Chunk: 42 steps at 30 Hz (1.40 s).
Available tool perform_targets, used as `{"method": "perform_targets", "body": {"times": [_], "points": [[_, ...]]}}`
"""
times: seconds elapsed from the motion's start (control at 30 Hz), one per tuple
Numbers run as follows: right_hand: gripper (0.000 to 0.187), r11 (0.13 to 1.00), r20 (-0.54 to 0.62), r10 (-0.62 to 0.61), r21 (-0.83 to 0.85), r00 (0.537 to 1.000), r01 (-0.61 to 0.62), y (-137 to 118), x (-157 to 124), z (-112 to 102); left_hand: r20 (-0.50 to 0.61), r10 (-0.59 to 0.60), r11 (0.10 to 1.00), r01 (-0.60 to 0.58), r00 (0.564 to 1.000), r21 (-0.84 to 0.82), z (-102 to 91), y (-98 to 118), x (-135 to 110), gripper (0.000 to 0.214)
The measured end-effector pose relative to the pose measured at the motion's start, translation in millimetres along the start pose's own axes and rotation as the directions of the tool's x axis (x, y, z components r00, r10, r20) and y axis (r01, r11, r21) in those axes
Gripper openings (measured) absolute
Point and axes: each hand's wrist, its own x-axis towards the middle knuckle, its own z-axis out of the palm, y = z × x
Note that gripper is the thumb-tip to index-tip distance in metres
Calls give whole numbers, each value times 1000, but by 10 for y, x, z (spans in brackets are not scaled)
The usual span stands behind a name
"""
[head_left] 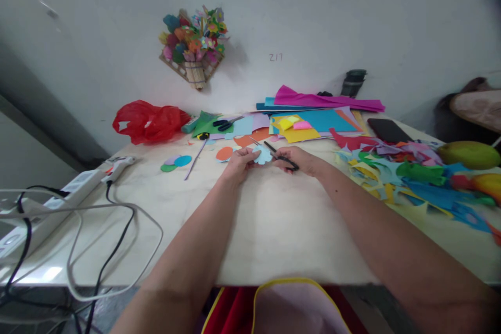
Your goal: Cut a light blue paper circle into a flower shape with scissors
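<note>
Pale blue paper (263,155) with a scalloped edge is held over the middle of a cream tabletop (285,229), pinched between the thumb and fingers of the left hand (241,162). The right hand (294,159) grips black-handled scissors (293,165) close beside the paper. An orange circle (224,154) lies near the left hand; coloured scraps (420,172) cover the tabletop's right side.

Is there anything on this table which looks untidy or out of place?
Tangled black and white cables loop across the left side of the pale cream table and hang over its front edge. At the far right, a smooth yellow-green object, apparently fruit, looks odd beside the multicoloured paper scraps.
</note>
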Motion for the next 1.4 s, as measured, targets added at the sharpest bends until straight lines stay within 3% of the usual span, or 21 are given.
{"method": "perform_targets", "body": {"times": [0.4, 1.4], "points": [[25, 1000, -2, -9, 17, 1000, 9, -3, -5, 16, 79, -13, 1000, 14, 997, -13, 22, 23, -28, 24], [25, 1000, -32, 4, 25, 999, -3, -70, -17, 71, 38, -5, 998, 7, 999, -56, 12, 13, -11, 24]]}}
